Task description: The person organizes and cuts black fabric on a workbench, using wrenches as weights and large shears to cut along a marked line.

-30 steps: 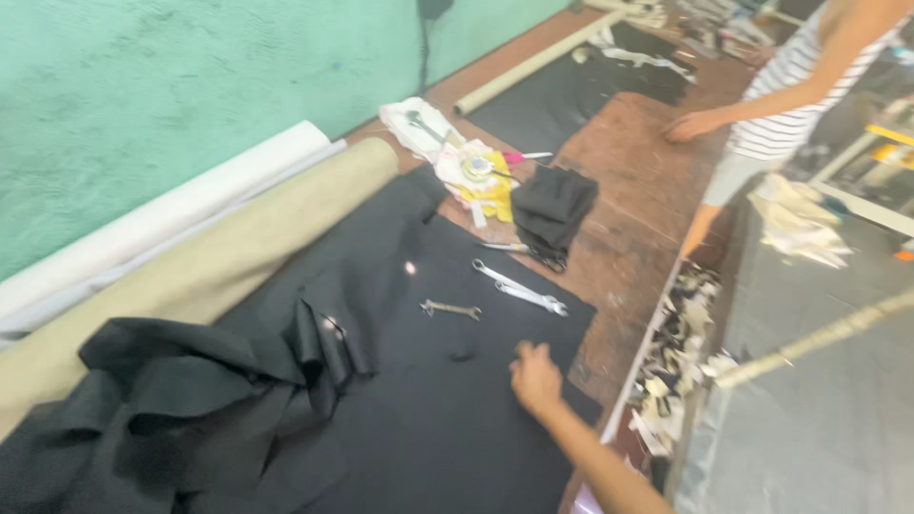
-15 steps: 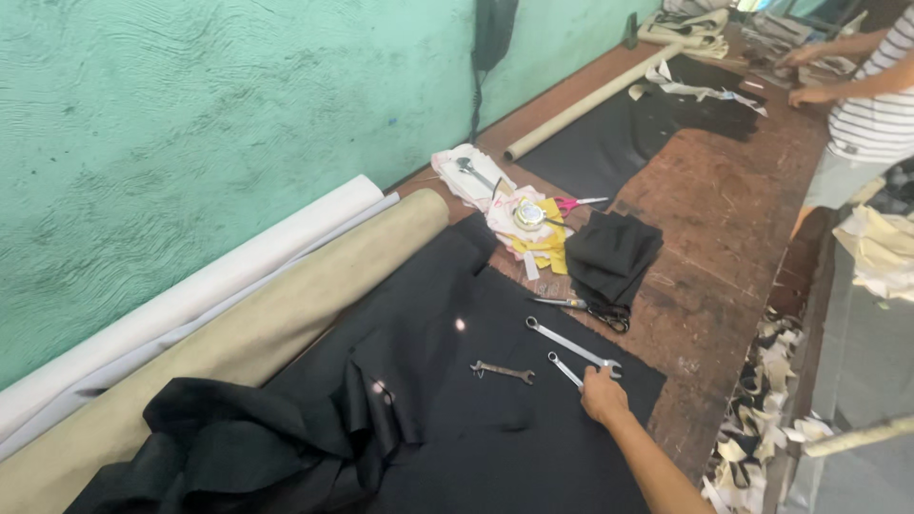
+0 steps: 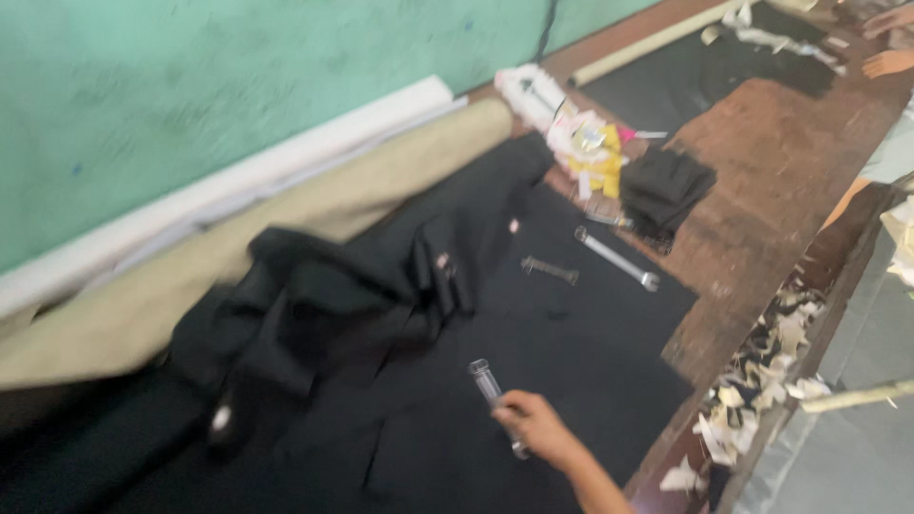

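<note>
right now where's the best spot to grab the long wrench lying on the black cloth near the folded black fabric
Judging by its pose, grip the long wrench mid-shaft from above. It lies flat on the black cloth, its slim bare shaft runs diagonally, and the middle sits apart from the short wrench and folded black fabric.

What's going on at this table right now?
The person's right hand grips a metal wrench over black cloth spread on a wooden table. Two more wrenches, one long and one short, lie on the cloth. Bunched black fabric sits beside a beige roll. The left hand is out of view. Another person's hands work at the far end.
</note>
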